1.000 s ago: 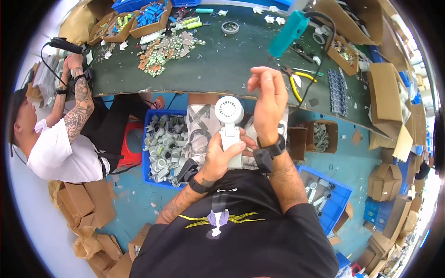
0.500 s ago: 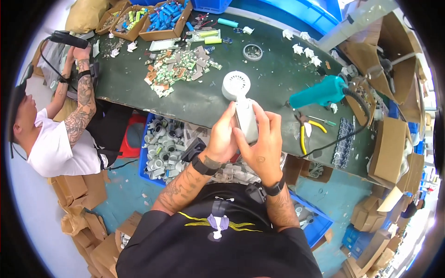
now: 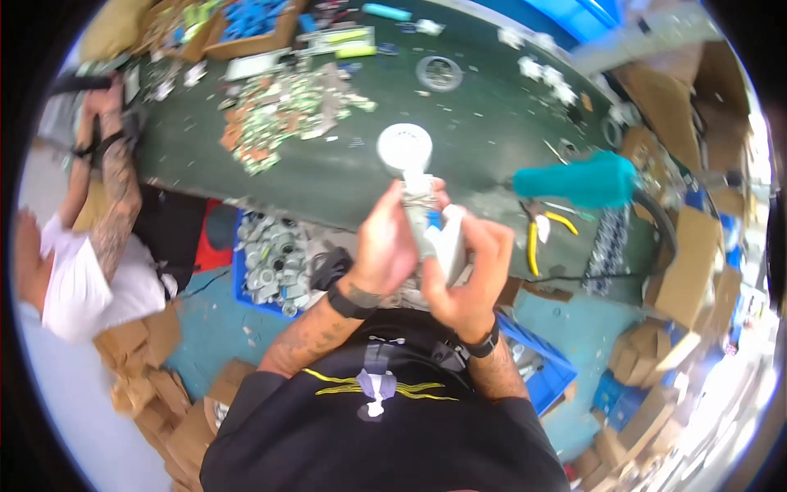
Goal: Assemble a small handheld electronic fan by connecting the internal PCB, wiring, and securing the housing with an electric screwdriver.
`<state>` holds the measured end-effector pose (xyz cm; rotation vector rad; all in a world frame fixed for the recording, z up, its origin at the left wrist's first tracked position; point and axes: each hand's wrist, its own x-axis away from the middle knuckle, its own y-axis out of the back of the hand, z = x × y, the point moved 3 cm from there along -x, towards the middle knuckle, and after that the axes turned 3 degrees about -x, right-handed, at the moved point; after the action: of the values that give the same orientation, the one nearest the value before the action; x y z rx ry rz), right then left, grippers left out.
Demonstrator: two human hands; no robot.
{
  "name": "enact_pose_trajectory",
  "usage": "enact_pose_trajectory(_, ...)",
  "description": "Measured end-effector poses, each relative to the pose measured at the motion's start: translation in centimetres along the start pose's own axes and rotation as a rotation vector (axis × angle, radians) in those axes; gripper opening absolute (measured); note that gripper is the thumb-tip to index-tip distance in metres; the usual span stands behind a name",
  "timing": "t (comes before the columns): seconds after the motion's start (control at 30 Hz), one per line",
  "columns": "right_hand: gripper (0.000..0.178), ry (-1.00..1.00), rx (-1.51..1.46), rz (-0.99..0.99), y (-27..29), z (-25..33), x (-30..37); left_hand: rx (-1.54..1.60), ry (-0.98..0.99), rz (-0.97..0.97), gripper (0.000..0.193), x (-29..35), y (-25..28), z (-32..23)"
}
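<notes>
A white handheld fan (image 3: 405, 148) is held above the near edge of the bench, its round head pointing away from me. My left hand (image 3: 382, 250) is closed round the fan's handle. The handle lies opened, with a small blue part (image 3: 434, 219) showing inside it. In my right hand (image 3: 474, 283), pinched between thumb and fingers, is the white handle cover (image 3: 449, 246), tilted away from the handle on its right side. Motion blur hides the finer parts inside the handle.
A teal power tool (image 3: 574, 179) and yellow-handled pliers (image 3: 533, 246) lie to the right on the dark bench (image 3: 328, 180). Circuit boards (image 3: 283, 115) are heaped at left. A blue crate (image 3: 239, 275) of grey-white parts stands below. Another person's hands (image 3: 102, 98) work far left.
The handle cover has come away from the fan's handle, in my right hand, exposing the inside. My right hand has shifted slightly right. The whole view has also moved a little.
</notes>
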<state>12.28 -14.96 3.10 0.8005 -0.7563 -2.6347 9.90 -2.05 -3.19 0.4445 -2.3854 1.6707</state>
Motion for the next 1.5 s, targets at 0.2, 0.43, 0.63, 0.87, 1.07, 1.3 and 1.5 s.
enact_pose_trajectory(0.2, 0.062, 0.194, -0.038, 0.133, 8.9, -0.9, 4.9, -0.12, 0.021, -0.034, 0.047, 1.1, 0.1, -1.3)
enact_pose_trajectory(0.43, 0.039, -0.724, -0.158, -0.256, 14.1, -9.4, 1.2, -0.139, 0.082, -0.022, 0.042, 0.3, -0.1, -0.9)
enact_pose_trajectory(0.63, 0.042, -0.778, -0.324, -0.029, 12.4, -10.2, -3.4, -0.211, 0.084, -0.002, 0.044, 0.9, 0.1, -0.7)
enact_pose_trajectory(0.87, 0.045, -0.613, -0.229, 0.152, 12.1, -12.2, -7.5, -0.2, 0.072, 0.035, 0.045, 0.9, 0.6, -0.8)
enact_pose_trajectory(1.07, 0.037, -0.454, -0.13, -0.173, 13.8, -10.2, -4.1, -0.125, 0.092, 0.107, 0.045, 0.3, 1.2, -1.0)
enact_pose_trajectory(1.3, 0.044, -0.395, -0.146, -0.568, 15.7, -7.7, 4.5, -0.134, 0.115, 0.152, 0.048, -0.4, 1.3, -1.2)
enact_pose_trajectory(1.5, 0.05, -0.322, -0.372, -0.591, 15.8, -6.9, 9.0, 0.221, 0.195, 0.387, 0.041, -0.9, 1.3, -1.9)
